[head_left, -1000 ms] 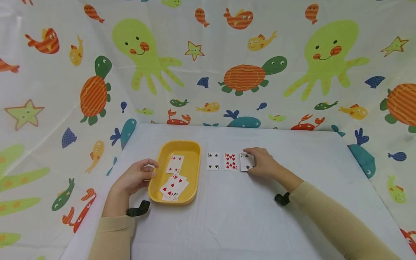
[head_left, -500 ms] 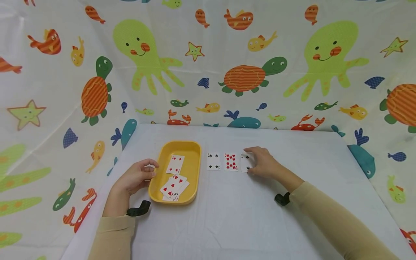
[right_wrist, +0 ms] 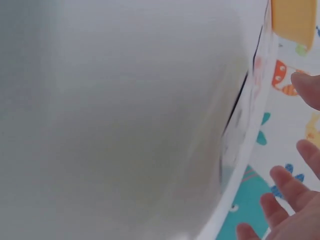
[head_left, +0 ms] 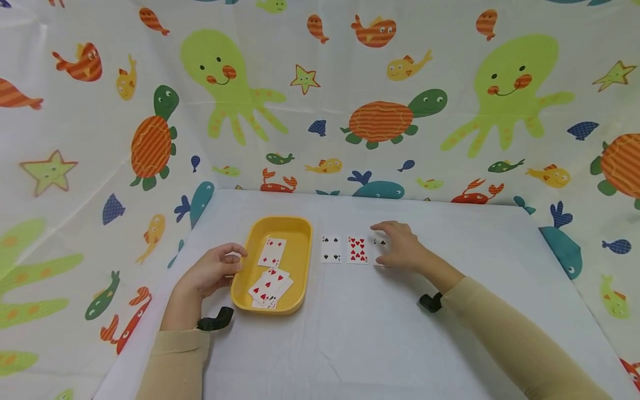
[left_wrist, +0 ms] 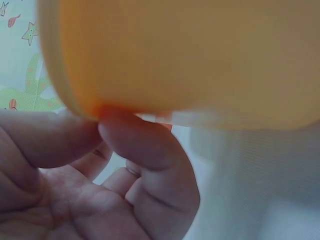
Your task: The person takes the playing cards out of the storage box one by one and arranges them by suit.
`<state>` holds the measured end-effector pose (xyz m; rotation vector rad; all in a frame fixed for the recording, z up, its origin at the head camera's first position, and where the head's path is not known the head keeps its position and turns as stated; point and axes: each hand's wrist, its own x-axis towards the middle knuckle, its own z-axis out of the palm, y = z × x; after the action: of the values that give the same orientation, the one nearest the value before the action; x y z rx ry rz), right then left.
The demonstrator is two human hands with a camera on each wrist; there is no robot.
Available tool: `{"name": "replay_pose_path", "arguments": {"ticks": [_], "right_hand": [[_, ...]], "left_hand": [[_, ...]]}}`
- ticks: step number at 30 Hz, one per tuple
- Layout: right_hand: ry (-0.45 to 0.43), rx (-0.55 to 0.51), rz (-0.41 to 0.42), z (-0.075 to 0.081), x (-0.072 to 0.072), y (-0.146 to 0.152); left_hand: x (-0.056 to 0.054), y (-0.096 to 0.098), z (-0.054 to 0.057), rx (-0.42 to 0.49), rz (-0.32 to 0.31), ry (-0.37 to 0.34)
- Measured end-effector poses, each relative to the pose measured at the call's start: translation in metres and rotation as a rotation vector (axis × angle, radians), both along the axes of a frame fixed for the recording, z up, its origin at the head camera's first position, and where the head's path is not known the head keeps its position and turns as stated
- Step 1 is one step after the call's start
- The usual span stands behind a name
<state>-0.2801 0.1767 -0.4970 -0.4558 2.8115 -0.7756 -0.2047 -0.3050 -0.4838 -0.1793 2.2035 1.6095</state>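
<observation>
can make out four black spades on the left card (head_left: pixel 331 249) of the row on the bench (head_left: pixel 370 344), red hearts crowding the middle card (head_left: pixel 357 250), and a black club on the right card (head_left: pixel 379 244), partly covered by the right hand (head_left: pixel 404 248). can see four red diamonds on the upper card (head_left: pixel 272 253) in the yellow tray (head_left: pixel 298 250), and red hearts on the lower card (head_left: pixel 269 284). cannot firmly read the corner figures: too small.
</observation>
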Motion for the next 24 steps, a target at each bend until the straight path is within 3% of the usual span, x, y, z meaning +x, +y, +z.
{"name": "replay_pose_path", "arguments": {"ticks": [16,24], "right_hand": [[0.126,-0.006,0.092,0.024,0.013,-0.053],[0.169,0.014,0.116,0.028,0.018,-0.09]], "left_hand": [[-0.002,0.002,0.001,0.009,0.0,0.0],[0.0,0.003,0.002,0.004,0.002,-0.003]]}}
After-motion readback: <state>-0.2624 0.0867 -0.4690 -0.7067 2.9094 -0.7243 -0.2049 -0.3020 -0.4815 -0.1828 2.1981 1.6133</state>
